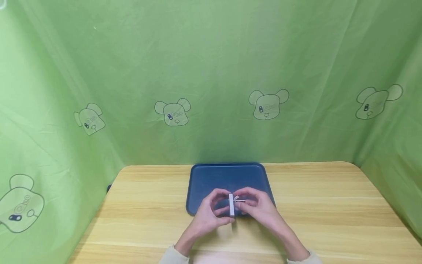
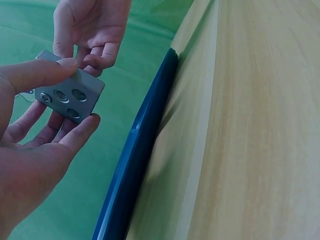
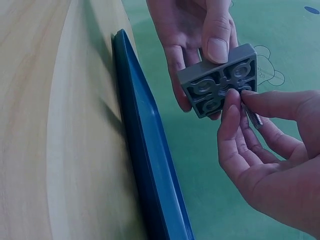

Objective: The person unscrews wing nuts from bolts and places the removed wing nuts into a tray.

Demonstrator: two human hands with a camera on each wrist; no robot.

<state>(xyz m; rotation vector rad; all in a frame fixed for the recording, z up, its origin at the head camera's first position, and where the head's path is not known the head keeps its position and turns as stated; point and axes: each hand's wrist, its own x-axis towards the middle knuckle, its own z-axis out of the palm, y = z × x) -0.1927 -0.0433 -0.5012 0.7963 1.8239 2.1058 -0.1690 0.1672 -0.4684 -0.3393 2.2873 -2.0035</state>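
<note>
My left hand [image 1: 212, 211] grips a small grey square block [image 2: 70, 92] by its edges, thumb on one edge and fingers on the opposite one, above the tray. The block's flat face, in the left wrist view, has several round holes. Its other face, in the right wrist view, is recessed with round bosses. The fingertips of my right hand [image 1: 258, 207] are right at a corner boss on that recessed face. Between thumb and fingers they pinch a thin threaded metal screw [image 3: 254, 117], which sticks out away from the block. The screw's inner end is hidden by the fingertips.
A dark blue tray [image 1: 227, 176] with a raised rim lies at the far edge of the wooden table [image 1: 151, 220], under and behind the hands. Green cloth [image 1: 214, 55] printed with bear heads hangs behind the table and along both sides.
</note>
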